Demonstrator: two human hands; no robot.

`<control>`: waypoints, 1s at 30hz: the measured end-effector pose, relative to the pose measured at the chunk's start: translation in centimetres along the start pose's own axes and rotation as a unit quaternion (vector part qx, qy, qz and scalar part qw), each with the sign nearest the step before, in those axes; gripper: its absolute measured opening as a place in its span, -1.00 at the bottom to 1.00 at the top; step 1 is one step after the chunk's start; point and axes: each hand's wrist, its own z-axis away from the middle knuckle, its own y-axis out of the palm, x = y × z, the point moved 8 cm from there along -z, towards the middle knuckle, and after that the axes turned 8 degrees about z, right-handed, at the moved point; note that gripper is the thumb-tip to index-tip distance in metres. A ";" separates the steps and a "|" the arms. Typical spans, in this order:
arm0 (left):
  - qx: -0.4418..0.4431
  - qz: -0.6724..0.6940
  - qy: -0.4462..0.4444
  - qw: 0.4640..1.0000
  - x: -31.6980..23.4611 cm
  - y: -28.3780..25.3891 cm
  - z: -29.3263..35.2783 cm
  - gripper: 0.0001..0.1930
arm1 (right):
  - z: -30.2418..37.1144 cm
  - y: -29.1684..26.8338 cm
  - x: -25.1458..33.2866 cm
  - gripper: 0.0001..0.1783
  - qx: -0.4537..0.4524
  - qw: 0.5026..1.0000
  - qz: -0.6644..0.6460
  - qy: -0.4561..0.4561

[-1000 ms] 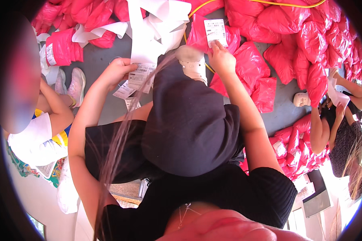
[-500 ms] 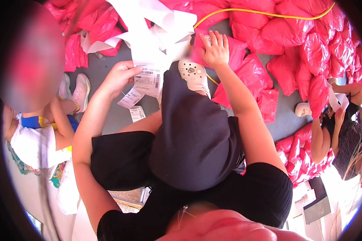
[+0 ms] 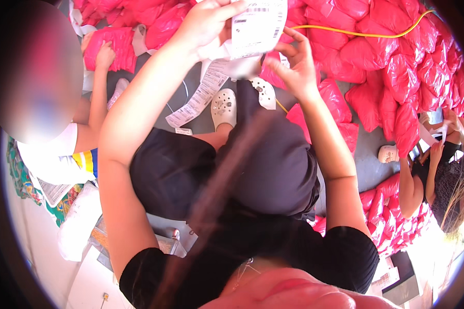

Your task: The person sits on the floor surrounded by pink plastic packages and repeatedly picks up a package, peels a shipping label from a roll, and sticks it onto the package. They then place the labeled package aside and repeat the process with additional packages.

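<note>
My left hand [image 3: 209, 26] is raised at the top of the view, its thumb and fingers pinching a white shipping label [image 3: 258, 28] with printed barcodes. Close to the label's lower right edge, my right hand [image 3: 299, 69] has its fingers apart and curved; I see nothing held in it. A long strip of printed labels [image 3: 198, 98] trails below my left hand towards the floor. Under the right hand lie pink plastic bags [image 3: 332, 100], partly hidden by my forearm. My feet wear white clogs [image 3: 224, 107].
Pink filled bags [image 3: 381, 62] are heaped at the far side and right. A yellow cable [image 3: 355, 33] crosses them. At left, a person in a white top has a hand [image 3: 105, 55] on a stack of pink bags [image 3: 113, 49]. Another person [image 3: 438, 170] sits at right.
My left hand has lifted the label up and to the right. My right hand has come off the pink bag towards the label. The person at left now reaches to the pink bags.
</note>
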 end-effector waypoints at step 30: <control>0.011 -0.521 0.087 0.849 2.3 3.6 1.9 -0.78 | -3.2 -0.2 8.8 -0.92 -0.083 0.903 0.361 -0.216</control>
